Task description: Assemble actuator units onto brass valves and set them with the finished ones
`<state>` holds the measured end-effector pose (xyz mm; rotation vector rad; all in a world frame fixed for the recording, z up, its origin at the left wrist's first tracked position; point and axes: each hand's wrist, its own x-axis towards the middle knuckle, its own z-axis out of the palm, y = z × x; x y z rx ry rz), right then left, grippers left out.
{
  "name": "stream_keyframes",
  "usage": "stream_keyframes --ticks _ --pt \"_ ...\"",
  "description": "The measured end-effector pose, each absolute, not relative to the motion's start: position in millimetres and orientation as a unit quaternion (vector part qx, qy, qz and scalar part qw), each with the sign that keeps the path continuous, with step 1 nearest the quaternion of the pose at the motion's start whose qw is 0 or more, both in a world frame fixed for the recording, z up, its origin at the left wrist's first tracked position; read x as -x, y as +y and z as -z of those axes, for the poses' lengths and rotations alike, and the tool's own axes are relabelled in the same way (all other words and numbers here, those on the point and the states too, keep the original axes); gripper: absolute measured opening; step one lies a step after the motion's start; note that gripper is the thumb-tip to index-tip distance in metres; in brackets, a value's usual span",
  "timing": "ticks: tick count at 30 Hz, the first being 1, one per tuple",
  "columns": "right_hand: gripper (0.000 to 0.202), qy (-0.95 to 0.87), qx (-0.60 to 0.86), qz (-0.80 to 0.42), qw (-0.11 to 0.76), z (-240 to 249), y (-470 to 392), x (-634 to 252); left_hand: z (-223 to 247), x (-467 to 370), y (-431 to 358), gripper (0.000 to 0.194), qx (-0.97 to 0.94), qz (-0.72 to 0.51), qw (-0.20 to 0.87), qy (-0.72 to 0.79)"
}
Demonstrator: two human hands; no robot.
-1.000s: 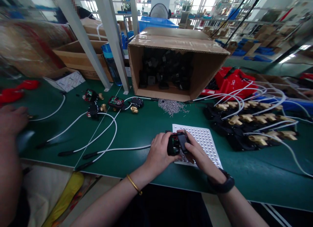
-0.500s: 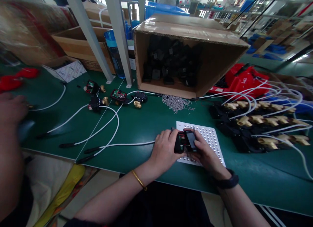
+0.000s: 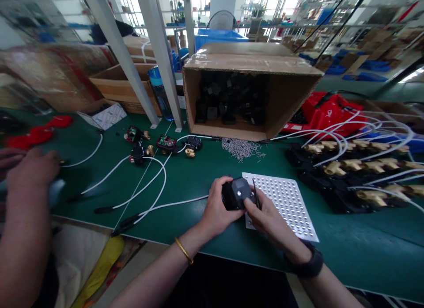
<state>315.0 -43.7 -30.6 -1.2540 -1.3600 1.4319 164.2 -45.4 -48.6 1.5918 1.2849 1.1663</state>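
Observation:
My left hand [image 3: 217,204] is wrapped round a black plastic housing [image 3: 228,196] with a white cable [image 3: 185,202] trailing left from it. Over the housing's face lies a dark cover [image 3: 243,188] bearing a small silver dot. My right hand [image 3: 266,213] grips the cover's right edge, thumb on its face. A thin dark rod [image 3: 255,191] sticks up between the right fingers; its kind is unclear. Beneath the hands and to their right is a white sheet [image 3: 291,202] dotted with rows of silvery round pieces. Whether the cover is fully seated I cannot tell.
A cardboard box [image 3: 238,62] of black parts faces me, with a heap of small screws [image 3: 241,149] before it. Brass-fitted black units [image 3: 351,166] stand right. Open units with circuit boards [image 3: 166,142] lie left. A co-worker's hands [image 3: 36,166] are at far left.
The cover, tilted beside the open housing before, now lies over it and hides the red and green insides. The camera view has tipped up slightly.

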Motion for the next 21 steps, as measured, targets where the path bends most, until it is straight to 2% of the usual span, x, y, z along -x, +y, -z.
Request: stream_keyframes --ticks 3,6,8,10,12,21 --pt "0.041 -0.426 0.476 -0.670 0.379 34 -49 -303 52 -148 -40 0.080 -0.601 -0.475 0.476 0.433" --pt "0.046 -0.413 0.468 -0.670 0.402 35 -52 -295 49 -134 -30 0.093 -0.564 -0.467 0.591 0.339" --pt "0.049 -0.434 0.475 -0.651 0.404 36 -53 -292 44 -131 -25 0.077 -0.542 -0.464 0.602 0.359" --pt "0.050 -0.456 0.485 -0.627 0.404 37 -54 -291 42 -134 -23 0.051 -0.539 -0.468 0.564 0.415" --pt "0.049 -0.469 0.493 -0.611 0.405 39 -56 -291 43 -140 -24 0.036 -0.535 -0.484 0.526 0.450" --pt "0.049 -0.450 0.504 -0.607 0.419 41 -58 -284 53 -153 -27 0.031 -0.492 -0.533 0.510 0.461"
